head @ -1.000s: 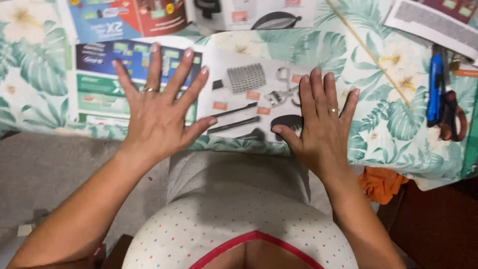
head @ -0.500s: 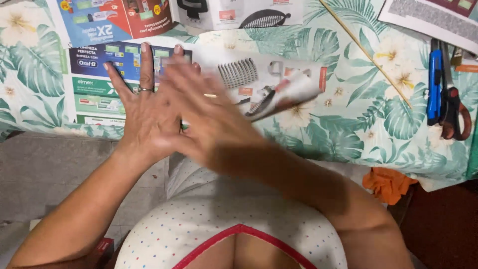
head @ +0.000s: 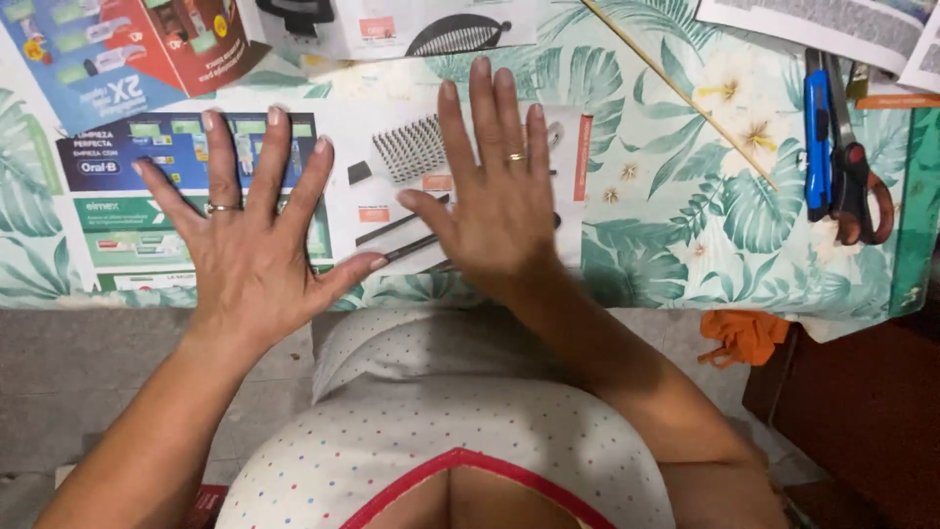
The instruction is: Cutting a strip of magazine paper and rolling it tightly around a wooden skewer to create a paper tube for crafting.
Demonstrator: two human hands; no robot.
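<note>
1. Paper, glossy: one catalogue page (head: 392,186) lies flat on the worktop (head: 676,216), near the front edge, printed with blue and green panels on its left part and grey combs and brushes on its right part.
2. Left hand (head: 250,255): grip released, fingers spread wide, palm down on the blue and green part of the page; a ring sits on one finger.
3. Right hand (head: 499,211): grip released, fingers straight and close together, palm down over the grey part of the page; a ring sits on one finger. The two hands lie side by side, near each other, not touching.
4. Leaf-patterned cloth covers the worktop.
5. Scissors (head: 852,176), dark with reddish handles, lie well apart to the right, just beside a blue cutter (head: 818,147).
6. Thin wooden stick (head: 685,98) lies slantwise between the page and the scissors.
7. Orange cloth (head: 744,338) hangs below the worktop edge on the right.
</note>
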